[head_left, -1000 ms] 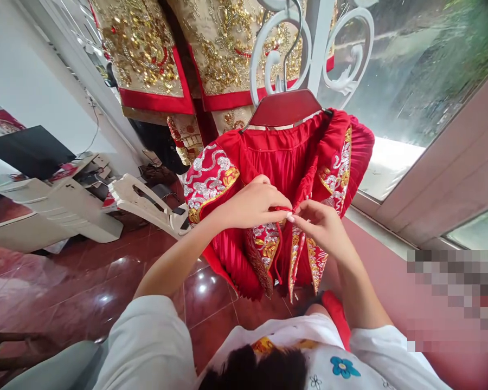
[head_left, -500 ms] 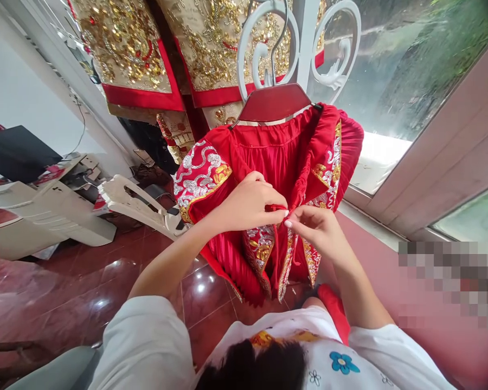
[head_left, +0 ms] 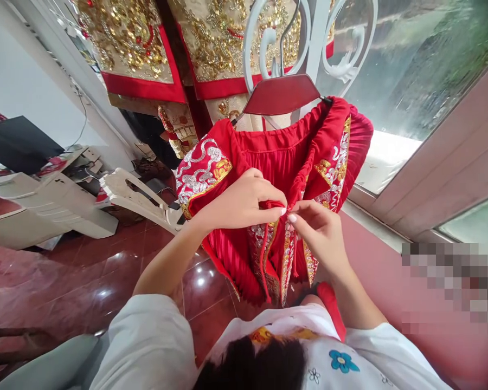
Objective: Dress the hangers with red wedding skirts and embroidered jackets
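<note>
A red pleated skirt (head_left: 276, 157) with silver and gold embroidered panels hangs from a dark red hanger (head_left: 282, 95) hooked on a white scrolled window grille (head_left: 268, 38). My left hand (head_left: 244, 200) pinches the near edge of the skirt's waistband, fingers curled. My right hand (head_left: 319, 230) meets it from the right, fingertips pinched on the same red edge or its thin red cord (head_left: 263, 254), which dangles below. The two hands touch at their fingertips.
Gold-beaded garments with red borders (head_left: 154, 49) hang behind the skirt. A tipped white plastic chair (head_left: 138, 197) and a white cabinet (head_left: 44, 206) with a dark monitor lie at the left on red floor tiles (head_left: 85, 276). A window (head_left: 423, 65) and pink ledge run along the right.
The hands stay together at the waistband with small finger shifts. The skirt's front panels have drawn closer under them. The view has swayed slightly.
</note>
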`<action>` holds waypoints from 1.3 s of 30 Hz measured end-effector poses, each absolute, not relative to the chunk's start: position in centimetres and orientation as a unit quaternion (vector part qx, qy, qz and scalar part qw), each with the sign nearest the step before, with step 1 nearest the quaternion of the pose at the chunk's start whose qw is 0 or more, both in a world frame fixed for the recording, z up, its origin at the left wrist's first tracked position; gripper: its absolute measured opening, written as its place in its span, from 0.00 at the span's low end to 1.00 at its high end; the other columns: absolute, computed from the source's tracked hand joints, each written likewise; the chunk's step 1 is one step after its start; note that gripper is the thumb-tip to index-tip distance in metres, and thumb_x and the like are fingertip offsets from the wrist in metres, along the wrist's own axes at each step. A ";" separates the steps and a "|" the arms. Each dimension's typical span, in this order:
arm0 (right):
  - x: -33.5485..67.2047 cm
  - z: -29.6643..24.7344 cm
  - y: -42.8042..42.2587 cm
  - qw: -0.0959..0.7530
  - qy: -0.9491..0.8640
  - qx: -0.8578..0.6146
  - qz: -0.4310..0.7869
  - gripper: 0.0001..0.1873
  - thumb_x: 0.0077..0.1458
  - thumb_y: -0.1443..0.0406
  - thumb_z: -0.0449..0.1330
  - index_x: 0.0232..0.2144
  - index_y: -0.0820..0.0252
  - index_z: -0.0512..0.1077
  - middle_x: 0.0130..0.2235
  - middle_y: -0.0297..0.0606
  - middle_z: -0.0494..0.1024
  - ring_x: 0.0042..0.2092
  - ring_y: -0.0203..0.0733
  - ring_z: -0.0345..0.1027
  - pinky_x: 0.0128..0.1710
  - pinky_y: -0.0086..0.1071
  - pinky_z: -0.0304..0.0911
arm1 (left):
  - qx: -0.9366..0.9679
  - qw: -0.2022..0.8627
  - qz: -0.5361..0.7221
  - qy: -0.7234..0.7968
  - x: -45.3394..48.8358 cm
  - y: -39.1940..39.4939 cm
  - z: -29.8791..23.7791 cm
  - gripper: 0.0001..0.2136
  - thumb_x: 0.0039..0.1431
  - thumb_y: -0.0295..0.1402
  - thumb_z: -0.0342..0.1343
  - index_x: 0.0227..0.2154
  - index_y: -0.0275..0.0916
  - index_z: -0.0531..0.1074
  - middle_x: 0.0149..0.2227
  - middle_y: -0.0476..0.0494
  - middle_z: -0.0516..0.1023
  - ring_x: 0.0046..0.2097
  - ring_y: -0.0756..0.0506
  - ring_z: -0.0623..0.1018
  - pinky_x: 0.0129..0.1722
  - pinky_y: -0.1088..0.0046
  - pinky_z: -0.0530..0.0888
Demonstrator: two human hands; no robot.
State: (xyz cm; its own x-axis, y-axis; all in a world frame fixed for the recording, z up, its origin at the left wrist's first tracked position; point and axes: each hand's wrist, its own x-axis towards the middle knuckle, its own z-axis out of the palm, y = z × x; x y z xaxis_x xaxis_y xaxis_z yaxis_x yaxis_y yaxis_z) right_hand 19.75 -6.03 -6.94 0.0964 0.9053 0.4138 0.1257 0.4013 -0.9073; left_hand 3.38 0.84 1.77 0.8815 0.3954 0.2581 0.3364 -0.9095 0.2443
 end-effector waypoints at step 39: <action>25.2 -5.3 -1.1 0.545 -0.568 -0.608 -0.103 0.47 0.50 0.49 0.58 0.65 0.59 0.44 0.63 0.54 0.53 0.62 0.57 0.51 0.54 0.51 0.58 | 0.677 -0.156 0.421 0.583 4.3 -2.4 -0.2 0.33 0.50 0.43 0.61 0.59 0.41 0.59 0.63 0.33 0.59 0.65 0.28 0.53 0.61 0.40 0.44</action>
